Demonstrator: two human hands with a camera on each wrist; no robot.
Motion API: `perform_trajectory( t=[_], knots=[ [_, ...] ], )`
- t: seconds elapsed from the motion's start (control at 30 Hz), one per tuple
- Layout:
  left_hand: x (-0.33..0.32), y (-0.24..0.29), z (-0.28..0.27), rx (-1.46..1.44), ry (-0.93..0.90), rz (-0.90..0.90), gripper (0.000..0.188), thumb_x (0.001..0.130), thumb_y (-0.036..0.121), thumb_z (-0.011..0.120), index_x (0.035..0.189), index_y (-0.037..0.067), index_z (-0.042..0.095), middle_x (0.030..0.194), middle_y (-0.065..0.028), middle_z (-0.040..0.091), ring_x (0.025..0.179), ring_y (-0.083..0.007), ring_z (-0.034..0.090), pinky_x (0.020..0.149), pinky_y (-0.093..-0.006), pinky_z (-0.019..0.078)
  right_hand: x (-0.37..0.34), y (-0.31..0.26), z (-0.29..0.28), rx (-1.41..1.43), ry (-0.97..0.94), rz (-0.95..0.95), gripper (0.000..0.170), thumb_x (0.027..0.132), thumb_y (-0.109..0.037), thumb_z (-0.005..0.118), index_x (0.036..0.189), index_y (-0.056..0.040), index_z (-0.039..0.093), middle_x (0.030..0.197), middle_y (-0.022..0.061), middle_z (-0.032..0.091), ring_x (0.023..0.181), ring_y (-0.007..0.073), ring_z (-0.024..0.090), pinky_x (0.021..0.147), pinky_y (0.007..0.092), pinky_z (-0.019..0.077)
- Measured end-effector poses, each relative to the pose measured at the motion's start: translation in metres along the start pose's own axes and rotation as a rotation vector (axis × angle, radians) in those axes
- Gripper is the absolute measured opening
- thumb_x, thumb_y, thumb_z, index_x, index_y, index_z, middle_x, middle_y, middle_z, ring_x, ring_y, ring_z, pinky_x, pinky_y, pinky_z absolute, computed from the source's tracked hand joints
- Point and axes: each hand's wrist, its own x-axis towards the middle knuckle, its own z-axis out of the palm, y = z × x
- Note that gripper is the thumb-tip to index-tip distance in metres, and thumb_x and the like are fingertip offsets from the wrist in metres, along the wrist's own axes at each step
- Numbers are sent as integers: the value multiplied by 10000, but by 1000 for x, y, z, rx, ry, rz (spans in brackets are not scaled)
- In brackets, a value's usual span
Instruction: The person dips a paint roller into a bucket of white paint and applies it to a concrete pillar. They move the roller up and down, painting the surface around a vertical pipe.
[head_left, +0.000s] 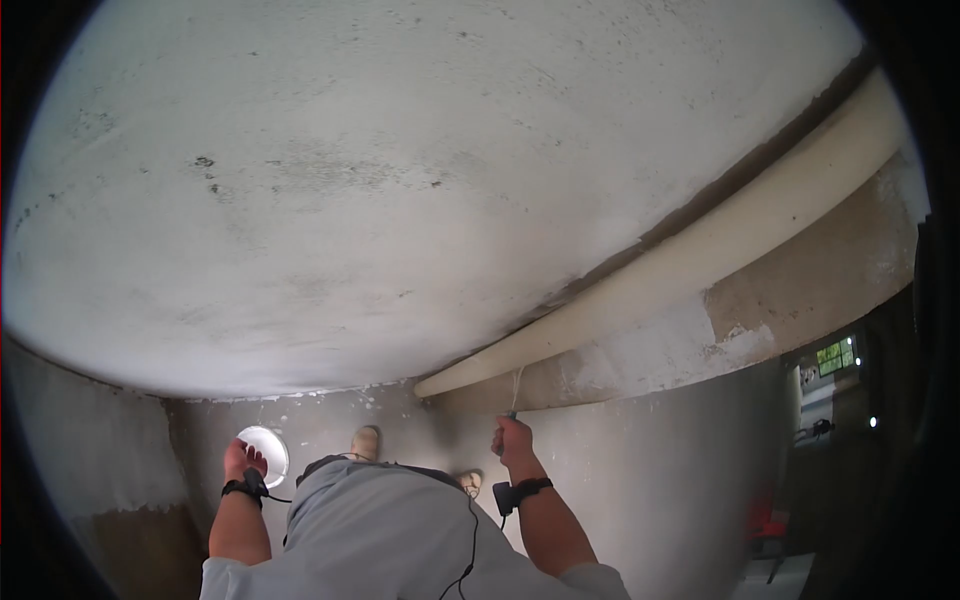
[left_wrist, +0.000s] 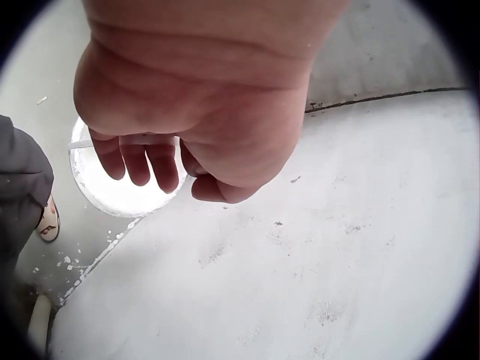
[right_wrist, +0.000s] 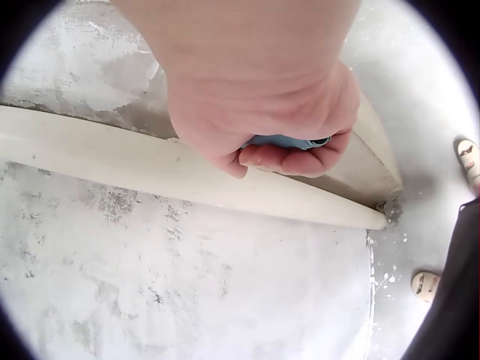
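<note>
My right hand (head_left: 514, 440) grips a tool's blue-grey handle (right_wrist: 285, 141), fingers curled round it. In the head view the tool's thin pale shaft (head_left: 518, 378) reaches up from the fist toward the wall strip beside the pipe (head_left: 640, 285); its tip is hard to make out. My left hand (head_left: 245, 461) hangs over a white bucket (head_left: 270, 446) on the floor, fingers loosely bent and holding nothing. In the left wrist view the bucket (left_wrist: 120, 196) shows below the left hand (left_wrist: 195, 120), its inside bright white.
A pale wall (head_left: 380, 200) with dark specks fills the upper view. The pipe runs along its edge down to the floor. White spatters mark the floor (left_wrist: 64, 262) near the wall's foot. Sandalled feet (head_left: 366, 442) stand between the hands. A red object (head_left: 767, 522) stands far right.
</note>
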Motion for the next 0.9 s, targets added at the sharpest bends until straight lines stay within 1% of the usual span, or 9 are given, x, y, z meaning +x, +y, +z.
perform_trajectory(
  t=[0.07,0.17,0.27,0.37,0.47,0.5,0.57,0.77,0.9],
  knots=[
    [5,-4,-17,-19,-15,30,254,777,254,563,984,179,435,1020,1,442,913,-186,407,790,-332,354,13,-11,3,19,-44,12,230,844,-183,631,705,-146,452,497,-14,391,385,131,379,370,293,313],
    [-14,-7,-30,-59,32,50,260,779,250,564,995,172,442,1011,4,442,900,-191,413,783,-344,360,21,-17,10,-46,-16,7,226,841,-181,629,705,-144,453,498,-13,393,386,137,381,377,308,324],
    [3,-11,-51,-149,85,31,229,792,237,566,980,165,456,960,1,460,906,-210,446,781,-369,377,24,-13,9,-40,-41,13,232,842,-174,625,692,-143,451,498,-6,396,396,142,398,381,316,332],
    [-35,-14,-46,-100,76,57,193,809,218,569,963,156,472,895,-3,477,919,-235,486,771,-385,398,32,-10,3,-12,-44,29,228,840,-165,626,697,-134,452,502,5,406,396,144,411,367,314,329],
    [-26,-19,-52,-120,83,38,172,824,212,572,962,154,487,852,-7,485,931,-258,517,769,-396,417,31,-8,-7,-17,-29,15,225,839,-168,633,709,-123,455,507,12,419,390,142,413,351,306,322],
    [-23,-21,-50,-107,78,36,172,824,212,572,962,154,487,852,-7,485,931,-258,517,769,-396,417,31,-8,-10,-55,-23,-7,229,839,-175,638,710,-122,457,508,11,424,389,141,413,352,301,323],
    [-22,-25,-45,-167,119,46,126,838,218,559,926,144,506,909,-7,483,982,-276,509,827,-411,409,29,-7,-20,-58,-29,3,227,839,-180,643,714,-119,464,511,11,432,388,142,415,352,298,324],
    [-18,-38,-24,-118,118,33,153,838,228,574,950,147,509,918,-6,489,1000,-286,508,870,-429,410,-3,4,-50,-111,5,-14,212,836,-197,665,738,-99,505,520,7,447,383,133,426,349,290,328],
    [-35,-52,4,-61,129,6,149,853,240,542,962,145,507,937,-6,489,977,-255,539,840,-411,426,-18,18,-82,-221,25,-61,194,842,-159,658,762,-81,499,523,4,451,369,117,409,339,272,310]
  ],
)
